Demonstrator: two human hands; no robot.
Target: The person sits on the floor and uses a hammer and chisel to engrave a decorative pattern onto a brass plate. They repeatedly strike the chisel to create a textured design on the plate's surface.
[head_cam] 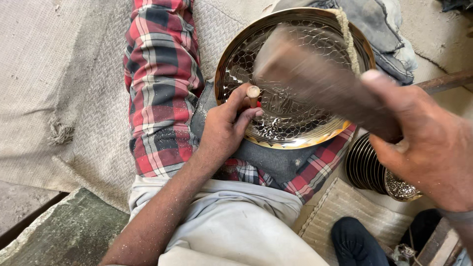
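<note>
A round shiny metal plate [290,125] with an engraved scale pattern rests on my lap, on a dark cloth [276,160]. My left hand [224,130] pinches a short punch [253,95] with a flat pale top, held upright on the plate's left part. My right hand [423,143] grips the handle of a wooden mallet [315,79], which is blurred by motion and sweeps above the plate toward the punch. The mallet hides much of the plate's upper right.
My legs wear red checked cloth [160,88]. A stack of similar metal plates [367,165] stands on edge at the right. Woven mats [74,98] cover the floor on the left. Folded grey cloth [384,34] lies behind the plate. A dark rod [446,81] lies at right.
</note>
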